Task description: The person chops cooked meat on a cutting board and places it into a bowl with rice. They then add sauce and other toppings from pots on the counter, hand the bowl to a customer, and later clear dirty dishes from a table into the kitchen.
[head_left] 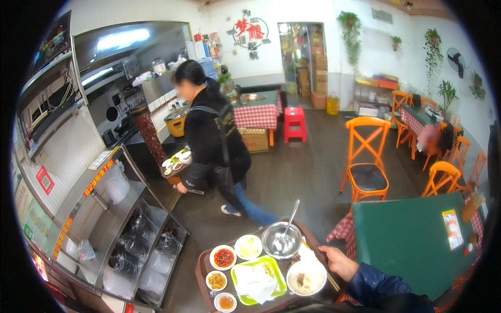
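Observation:
My right hand [339, 263], in a dark blue sleeve, grips the right rim of a brown serving tray [203, 270]. On the tray stand a steel bowl [282, 244] with a spoon [291, 215] in it, a white bowl [307, 279] with some food remains, and a green square dish [282, 289] with crumpled white tissue [256, 281] on it. Small white bowls hold red chili sauce [224, 258], a brownish relish [216, 281], an orange sauce [226, 302] and pale food [249, 247]. Chopsticks [332, 281] lie by the tray's right side. My left hand is out of view.
A person [213, 129] in a black jacket walks ahead, near another loaded tray [176, 168]. A metal shelf rack [133, 195] with plastic bags stands left. To the right are a green-topped table [403, 238] and an orange chair [368, 156]. A red stool [295, 124] stands farther back.

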Available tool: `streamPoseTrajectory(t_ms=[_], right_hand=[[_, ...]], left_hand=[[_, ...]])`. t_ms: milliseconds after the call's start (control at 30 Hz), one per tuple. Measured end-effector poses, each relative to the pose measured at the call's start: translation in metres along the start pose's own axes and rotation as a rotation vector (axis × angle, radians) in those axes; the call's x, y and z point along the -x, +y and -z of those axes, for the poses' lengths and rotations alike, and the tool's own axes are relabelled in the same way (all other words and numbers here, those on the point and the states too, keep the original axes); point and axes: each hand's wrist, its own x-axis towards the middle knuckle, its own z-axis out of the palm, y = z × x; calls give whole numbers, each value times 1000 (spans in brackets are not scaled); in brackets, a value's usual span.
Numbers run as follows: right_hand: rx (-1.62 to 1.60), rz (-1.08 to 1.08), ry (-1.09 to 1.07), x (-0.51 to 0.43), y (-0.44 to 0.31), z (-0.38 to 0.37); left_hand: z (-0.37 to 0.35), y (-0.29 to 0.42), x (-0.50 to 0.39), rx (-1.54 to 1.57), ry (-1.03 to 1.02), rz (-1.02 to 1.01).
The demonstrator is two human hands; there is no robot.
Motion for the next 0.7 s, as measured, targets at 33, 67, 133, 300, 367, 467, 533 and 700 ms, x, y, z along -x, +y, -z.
streamPoseTrajectory(t_ms=[33,67,133,300,367,467,533,700], right_hand=[[9,-7,7,-14,-9,-9],[12,-11,0,-32,-20,-18],[29,13,-19,-70,-50,-40],[54,-15,-33,-144,-125,-112],[94,-42,-36,-168,-153,-141],[133,-62,-46,-215,-180,-187],[117,-72,-43,-254,-191,-218],[149,-20,-164,-343,-210,-293]], left_hand=[[-10,12,-13,2,-8,26],[-20,26,-31,-78,-32,68],[-54,47,-65,-18,-1,-12],[-118,99,-136,68,-28,-60],[-130,116,-157,-105,-48,-183],[-142,154,-201,48,-32,11],[-157,185,-240,196,-105,-63],[-174,270,-329,221,-48,-150]])
